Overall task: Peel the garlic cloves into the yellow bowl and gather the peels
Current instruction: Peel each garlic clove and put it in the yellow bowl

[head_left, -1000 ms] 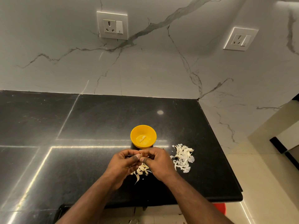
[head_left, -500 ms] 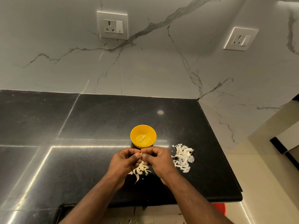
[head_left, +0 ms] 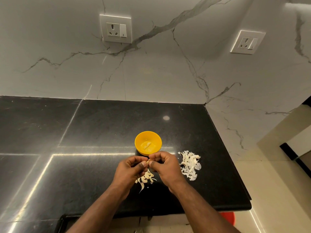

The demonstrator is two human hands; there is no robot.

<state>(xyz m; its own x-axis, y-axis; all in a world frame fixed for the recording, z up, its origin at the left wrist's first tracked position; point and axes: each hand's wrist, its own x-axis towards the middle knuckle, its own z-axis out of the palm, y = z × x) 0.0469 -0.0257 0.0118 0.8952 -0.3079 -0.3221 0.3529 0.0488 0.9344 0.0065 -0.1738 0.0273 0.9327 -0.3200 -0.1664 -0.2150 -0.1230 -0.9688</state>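
Hardly moved since before, both hands, left hand (head_left: 129, 169) and right hand (head_left: 164, 166), pinching one small pale garlic clove (head_left: 148, 163) above black stone table (head_left: 101, 132), near round yellow plastic bowl (head_left: 139, 138) with few peeled cloves (head_left: 147, 145), white papery peels (head_left: 190, 163) ungathered.

Black granite countertop (head_left: 94, 128), white marble backsplash (head_left: 151, 69) with two socket plates: one centre-left (head_left: 115, 28), one right (head_left: 247, 42). Red object (head_left: 228, 217) below counter edge.
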